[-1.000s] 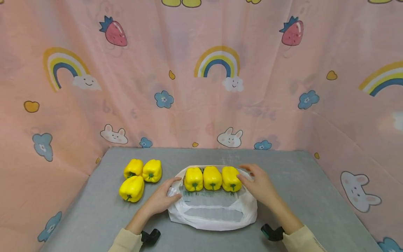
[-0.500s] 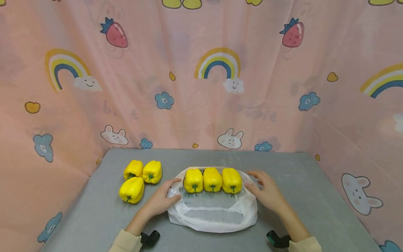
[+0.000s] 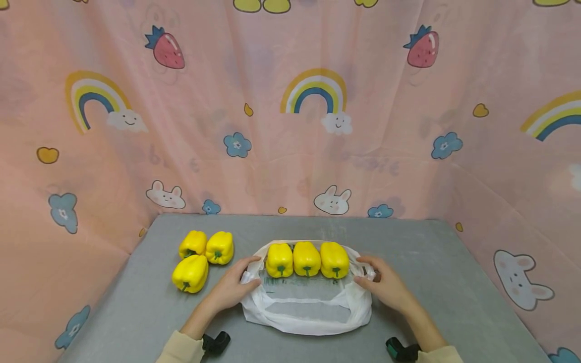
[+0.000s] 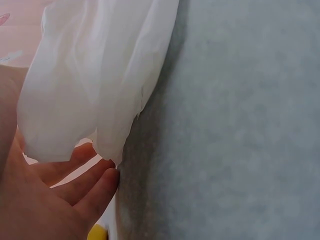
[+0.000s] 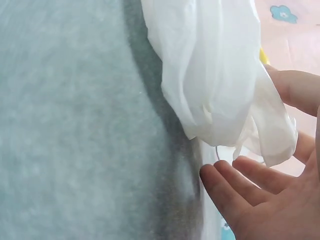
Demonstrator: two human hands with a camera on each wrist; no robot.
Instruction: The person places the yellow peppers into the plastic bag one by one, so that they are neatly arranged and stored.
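Note:
A white plastic bag [image 3: 313, 322] lies on the grey table, its mouth spread wide. Along its far inner side, three yellow bell peppers [image 3: 306, 258] sit in a row, stems toward me. My left hand [image 3: 231, 286] is at the bag's left end, thumb and fingers spread at the rim. In the left wrist view, loosely extended fingers [image 4: 95, 192] lie beside the hanging plastic. At the opposite end, my right hand [image 3: 388, 283] has the bag's side loop between its parted thumb and fingers. Its fingers [image 5: 250, 182] are nearly straight in the right wrist view.
Three more yellow bell peppers [image 3: 190, 273] are grouped on the table [image 3: 150, 322] left of the bag. A pink patterned curtain [image 3: 290, 166] encloses the back and both sides. Black wrist devices [image 3: 217, 344] are beside both sleeves.
My right hand has drawn away from the rightmost bell pepper and lowered toward me, around the bag's right loop. The left hand, bag and bell peppers stay in place.

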